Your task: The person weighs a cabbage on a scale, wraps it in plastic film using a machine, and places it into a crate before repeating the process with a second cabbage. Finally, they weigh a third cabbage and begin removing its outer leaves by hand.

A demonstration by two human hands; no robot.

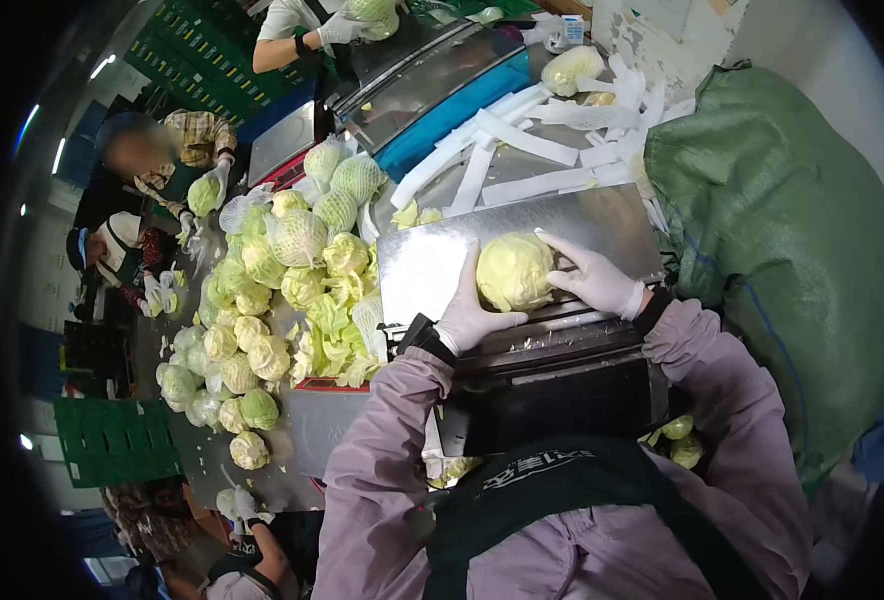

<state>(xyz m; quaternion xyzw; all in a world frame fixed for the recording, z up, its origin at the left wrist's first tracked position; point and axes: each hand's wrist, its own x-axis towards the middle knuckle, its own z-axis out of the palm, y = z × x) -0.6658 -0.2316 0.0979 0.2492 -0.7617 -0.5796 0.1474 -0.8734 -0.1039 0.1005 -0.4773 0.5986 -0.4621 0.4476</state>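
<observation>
A pale green cabbage (514, 272) rests on the flat metal top of a wrapping machine (422, 265) in front of me. My left hand (469, 312), in a white glove, curves around its left and near side. From the right, my right hand (599, 277), also gloved, holds the cabbage with its fingers against the side and top. No wrap or net shows on this cabbage. Loose pale leaves (334, 335) lie just left of the machine.
Many cabbages (267, 357), some in white foam nets (297, 238), are heaped at the left. White foam net sleeves (524, 137) lie beyond the machine. A large green sack (777, 230) bulges at the right. Co-workers (177, 150) handle cabbages across the table, near green crates (112, 440).
</observation>
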